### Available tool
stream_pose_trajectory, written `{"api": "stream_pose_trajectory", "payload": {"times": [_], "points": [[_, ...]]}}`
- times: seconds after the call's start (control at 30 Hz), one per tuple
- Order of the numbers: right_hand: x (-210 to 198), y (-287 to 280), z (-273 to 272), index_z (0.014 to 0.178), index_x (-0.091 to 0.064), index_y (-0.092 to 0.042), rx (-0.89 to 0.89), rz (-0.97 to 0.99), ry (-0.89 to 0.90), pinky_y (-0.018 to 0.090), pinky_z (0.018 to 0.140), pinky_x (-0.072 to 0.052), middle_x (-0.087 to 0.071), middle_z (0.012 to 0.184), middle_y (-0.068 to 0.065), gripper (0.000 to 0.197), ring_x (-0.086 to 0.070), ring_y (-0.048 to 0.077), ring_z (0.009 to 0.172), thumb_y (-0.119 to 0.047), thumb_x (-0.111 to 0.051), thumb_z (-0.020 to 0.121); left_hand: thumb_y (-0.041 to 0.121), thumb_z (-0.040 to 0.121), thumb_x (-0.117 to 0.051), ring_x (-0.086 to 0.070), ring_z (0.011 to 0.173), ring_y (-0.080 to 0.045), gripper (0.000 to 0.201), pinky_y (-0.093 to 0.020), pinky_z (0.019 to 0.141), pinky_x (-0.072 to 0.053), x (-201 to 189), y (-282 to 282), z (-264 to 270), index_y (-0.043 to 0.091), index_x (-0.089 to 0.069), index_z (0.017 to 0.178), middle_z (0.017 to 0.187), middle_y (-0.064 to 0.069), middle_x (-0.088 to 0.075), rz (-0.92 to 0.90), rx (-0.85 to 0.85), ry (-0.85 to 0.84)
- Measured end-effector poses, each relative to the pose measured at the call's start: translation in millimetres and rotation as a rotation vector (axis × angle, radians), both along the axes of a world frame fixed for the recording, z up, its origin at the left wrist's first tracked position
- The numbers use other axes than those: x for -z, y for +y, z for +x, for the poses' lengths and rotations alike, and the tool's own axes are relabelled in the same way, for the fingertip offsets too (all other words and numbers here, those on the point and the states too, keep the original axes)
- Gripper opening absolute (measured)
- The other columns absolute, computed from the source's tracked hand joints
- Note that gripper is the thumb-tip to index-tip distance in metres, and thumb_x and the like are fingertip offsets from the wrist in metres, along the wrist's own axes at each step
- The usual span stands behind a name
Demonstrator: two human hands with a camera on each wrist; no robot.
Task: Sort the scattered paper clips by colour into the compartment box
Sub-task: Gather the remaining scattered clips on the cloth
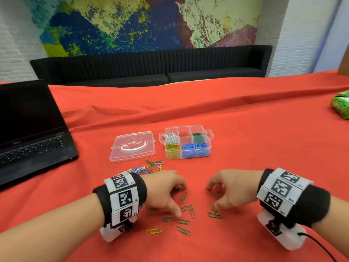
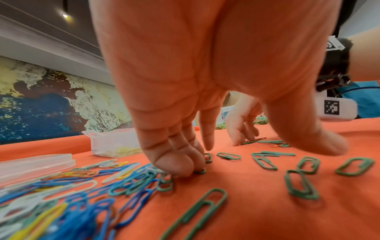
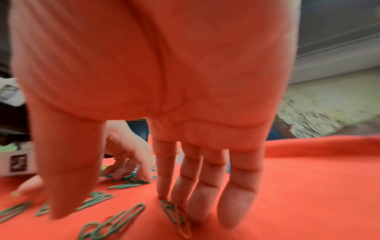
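Both hands press fingertips down on green clips on the red cloth, probably raking them together; neither clearly holds any: the left hand has fingers bent, the right hand nearly straight. Beyond the left hand lie the mixed pile, then the lid and open box, part-filled by colour. Only wristband marker codes show; no brand is legible.

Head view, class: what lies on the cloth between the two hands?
Between the left hand and right hand lie loose green paper clips; farther up the red cloth is bare.
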State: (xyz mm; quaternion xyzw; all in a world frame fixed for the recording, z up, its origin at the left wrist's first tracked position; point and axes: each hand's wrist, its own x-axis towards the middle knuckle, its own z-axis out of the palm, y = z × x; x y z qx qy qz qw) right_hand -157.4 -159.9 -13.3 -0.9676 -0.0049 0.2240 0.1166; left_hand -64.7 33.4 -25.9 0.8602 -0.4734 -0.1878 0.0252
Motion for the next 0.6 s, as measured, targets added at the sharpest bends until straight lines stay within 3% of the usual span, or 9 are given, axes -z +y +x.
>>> {"api": "stream_pose_trajectory", "payload": {"times": [0.1, 0.17, 0.27, 0.37, 0.5, 0.6], "points": [[3, 12, -5, 0.128, -0.054, -0.025, -0.098, -0.043, -0.051, 0.021, 0.091, -0.044, -0.059, 0.121, -0.007, 0.053, -0.056, 0.014, 0.108, -0.038, -0.070, 0.080, 0.050, 0.063, -0.082, -0.051, 0.105, -0.017, 0.081, -0.027, 0.094, -0.044, 1, 0, -11, 0.017, -0.048, 0.129, 0.120, 0.001, -0.048, 0.030, 0.016, -0.004], [6, 16, -3, 0.119, -0.061, -0.024, -0.128, -0.061, -0.134, 0.025, 0.091, -0.047, -0.063, 0.115, -0.005, 0.038, -0.058, 0.017, 0.106, -0.030, -0.067, 0.082, 0.047, 0.068, -0.080, -0.051, 0.105, -0.017, 0.074, -0.025, 0.092, -0.043, 1, 0, -13, 0.017, -0.050, 0.128, 0.120, 0.000, -0.049, 0.022, 0.009, 0.013], [10, 14, 5, 0.107, -0.069, -0.020, -0.097, -0.030, -0.181, 0.023, 0.082, -0.048, -0.070, 0.099, -0.003, 0.026, -0.061, 0.015, 0.090, -0.014, -0.063, 0.083, 0.038, 0.081, -0.071, -0.052, 0.094, -0.014, 0.045, -0.021, 0.081, -0.041, 1, -1, -12, 0.018, -0.059, 0.119, 0.113, -0.001, -0.058, -0.034, -0.031, 0.036], [9, 16, 11, 0.095, -0.072, -0.016, -0.065, -0.002, -0.174, 0.017, 0.069, -0.045, -0.060, 0.067, -0.011, 0.023, -0.056, 0.008, 0.070, -0.003, -0.062, 0.078, 0.027, 0.083, -0.071, -0.058, 0.089, -0.016, 0.028, -0.021, 0.075, -0.043, 4, -5, -11, 0.017, -0.065, 0.108, 0.102, -0.001, -0.065, -0.078, -0.073, 0.007], [7, 14, 18, 0.092, -0.073, -0.016, -0.056, 0.024, -0.159, 0.004, 0.054, -0.038, -0.057, 0.062, -0.017, 0.019, -0.050, -0.003, 0.055, -0.008, -0.059, 0.080, 0.016, 0.084, -0.066, -0.055, 0.074, -0.010, 0.016, -0.016, 0.065, -0.038, 6, -9, -11, 0.015, -0.068, 0.100, 0.092, -0.002, -0.070, -0.081, -0.065, -0.018], [8, 2, 18, 0.089, -0.070, -0.013, 0.111, 0.305, -0.092, 0.010, 0.053, -0.044, -0.062, 0.067, -0.007, 0.016, -0.053, -0.003, 0.049, -0.004, -0.059, 0.083, 0.012, 0.086, -0.059, -0.054, 0.068, -0.009, 0.017, -0.010, 0.055, -0.036, 4, -6, -7, 0.014, -0.069, 0.099, 0.089, -0.002, -0.070, -0.104, -0.057, 0.010]]}}
